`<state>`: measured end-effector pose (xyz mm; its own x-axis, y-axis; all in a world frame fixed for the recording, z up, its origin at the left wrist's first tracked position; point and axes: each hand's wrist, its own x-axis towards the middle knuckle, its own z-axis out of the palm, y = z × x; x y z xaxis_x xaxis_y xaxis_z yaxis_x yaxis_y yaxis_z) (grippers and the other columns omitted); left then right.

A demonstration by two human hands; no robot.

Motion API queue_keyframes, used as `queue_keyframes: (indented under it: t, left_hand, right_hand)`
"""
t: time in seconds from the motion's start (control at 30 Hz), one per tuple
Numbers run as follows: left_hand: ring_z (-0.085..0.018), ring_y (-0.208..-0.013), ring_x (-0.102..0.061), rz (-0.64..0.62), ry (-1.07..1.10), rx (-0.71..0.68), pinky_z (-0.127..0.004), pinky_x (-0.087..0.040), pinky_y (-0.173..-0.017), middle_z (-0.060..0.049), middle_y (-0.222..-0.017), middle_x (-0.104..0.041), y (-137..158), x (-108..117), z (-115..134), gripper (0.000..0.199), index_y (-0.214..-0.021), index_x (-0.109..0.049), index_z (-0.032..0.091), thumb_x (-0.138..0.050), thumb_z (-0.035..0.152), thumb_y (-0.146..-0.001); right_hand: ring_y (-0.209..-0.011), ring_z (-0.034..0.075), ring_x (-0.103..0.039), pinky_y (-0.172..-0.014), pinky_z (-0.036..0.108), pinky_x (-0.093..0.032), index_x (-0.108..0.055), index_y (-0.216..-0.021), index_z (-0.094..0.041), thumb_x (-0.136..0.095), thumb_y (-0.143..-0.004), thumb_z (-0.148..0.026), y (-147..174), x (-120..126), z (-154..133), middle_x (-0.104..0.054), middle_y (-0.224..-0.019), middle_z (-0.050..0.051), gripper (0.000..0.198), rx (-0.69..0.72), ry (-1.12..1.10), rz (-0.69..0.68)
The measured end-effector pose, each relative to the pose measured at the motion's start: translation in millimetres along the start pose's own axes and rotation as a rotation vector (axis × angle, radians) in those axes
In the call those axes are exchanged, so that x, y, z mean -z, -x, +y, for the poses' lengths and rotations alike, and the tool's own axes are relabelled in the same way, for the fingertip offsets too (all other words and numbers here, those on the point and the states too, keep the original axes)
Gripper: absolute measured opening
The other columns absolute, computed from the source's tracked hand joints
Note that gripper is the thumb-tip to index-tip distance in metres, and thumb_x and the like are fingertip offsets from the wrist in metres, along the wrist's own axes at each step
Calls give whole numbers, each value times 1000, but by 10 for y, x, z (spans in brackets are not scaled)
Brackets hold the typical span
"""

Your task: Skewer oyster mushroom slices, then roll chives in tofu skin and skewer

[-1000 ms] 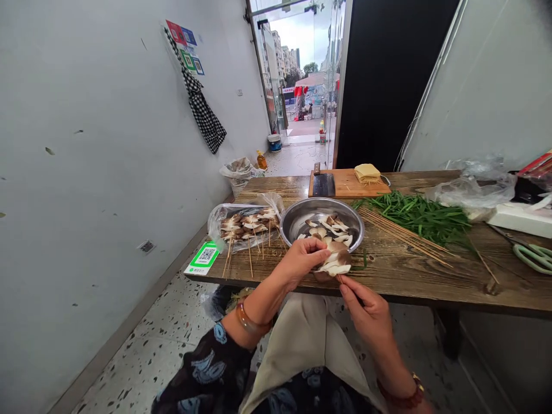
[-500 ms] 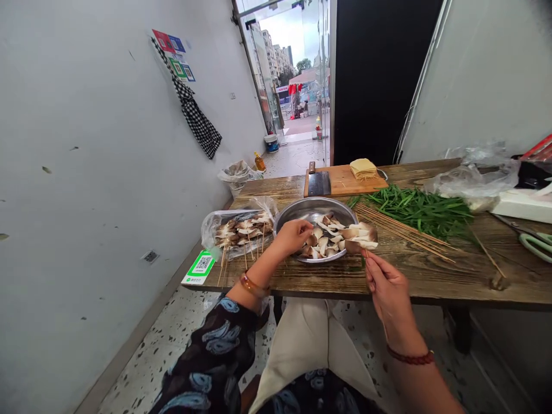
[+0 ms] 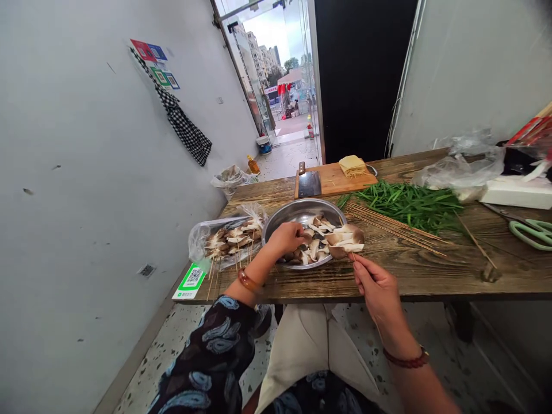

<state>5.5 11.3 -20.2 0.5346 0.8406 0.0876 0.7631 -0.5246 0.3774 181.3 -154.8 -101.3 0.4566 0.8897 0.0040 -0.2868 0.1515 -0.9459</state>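
Note:
My right hand (image 3: 377,284) pinches the lower end of a bamboo skewer threaded with oyster mushroom pieces (image 3: 347,238), held over the near right rim of a steel bowl (image 3: 271,221). Loose torn mushroom pieces (image 3: 313,250) lie inside the bowl. My left hand (image 3: 285,238) reaches over the bowl's left side, its fingers curled together at the mushrooms; whether a piece is between the fingertips is hidden. Left of the bowl, finished mushroom skewers (image 3: 233,238) rest on a clear plastic bag (image 3: 197,241), their sticks pointing toward me.
Bare bamboo skewers (image 3: 397,230) lie right of the bowl beside a heap of green chives (image 3: 407,201). Behind stand a cutting board (image 3: 334,184), a cleaver (image 3: 309,184) and stacked tofu sheets (image 3: 352,165). Green-handled scissors (image 3: 530,233) and a QR card (image 3: 191,280) are near the table's ends.
My left hand has lowered to the mushrooms in the bowl, fingers curling in. The right hand still holds the loaded skewer. The whole view has shifted slightly.

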Motion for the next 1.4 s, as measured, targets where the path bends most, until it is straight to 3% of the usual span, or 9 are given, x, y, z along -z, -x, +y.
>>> queue_keyframes:
  t: [0.2, 0.3, 0.4, 0.47, 0.6, 0.93, 1.4]
  left_hand:
    - [-8, -48, -53, 87, 924, 169, -18, -37, -46, 4, -57, -57, 177, 123, 172, 25, -84, -59, 14, -70, 28, -67]
    - [-7, -49, -57, 82, 1188, 206, -17, -40, -46, 4, -64, -60, 307, 159, 288, 41, -102, -60, 15, -74, 27, -64]
    - [-8, -52, -60, 66, 1325, 235, -19, -45, -49, 3, -66, -62, 408, 189, 371, 33, -91, -61, 14, -76, 26, -63]
    - [-9, -54, -61, 78, 1375, 246, -20, -48, -51, 2, -64, -62, 466, 202, 413, 28, -80, -59, 14, -77, 26, -62]
    - [-10, -57, -62, 143, 1438, 276, -19, -47, -52, 2, -65, -62, 586, 207, 497, 28, -75, -56, 14, -77, 28, -63]
    - [-8, -54, -59, 172, 1466, 265, -21, -48, -56, 3, -64, -59, 815, 221, 577, 30, -75, -58, 14, -78, 32, -62]
    - [-7, -55, -51, 159, 1268, 150, -22, -44, -57, 1, -61, -58, 979, 282, 521, 26, -69, -63, 11, -75, 33, -65]
  right_hand:
    - [-44, 7, -37, -38, 20, -29, -72, -106, -15, -67, -78, -42, 34, 16, -29, -46, -53, -5, 39, 8, 11, -37]
    - [-43, 7, -37, -38, 20, -28, -73, -105, -15, -66, -79, -42, 112, 9, -34, -46, -51, -6, 38, -5, 30, -74]
    - [-41, 6, -36, -38, 19, -28, -73, -105, -16, -65, -80, -42, 240, -26, -42, -47, -50, -5, 37, -14, 59, -149]
    - [-41, 7, -37, -37, 19, -28, -74, -104, -17, -64, -80, -42, 336, -63, -56, -49, -50, -4, 36, -27, 85, -200]
    - [-41, 7, -39, -37, 19, -29, -75, -102, -19, -63, -81, -41, 497, -140, -117, -50, -50, -4, 33, -18, 148, -256]
    - [-42, 7, -38, -38, 19, -30, -75, -101, -19, -63, -79, -39, 618, -229, -168, -51, -50, -3, 32, -4, 195, -212]
    - [-44, 8, -40, -38, 19, -29, -76, -99, -21, -65, -78, -40, 740, -269, -150, -54, -53, -3, 30, 21, 194, -188]
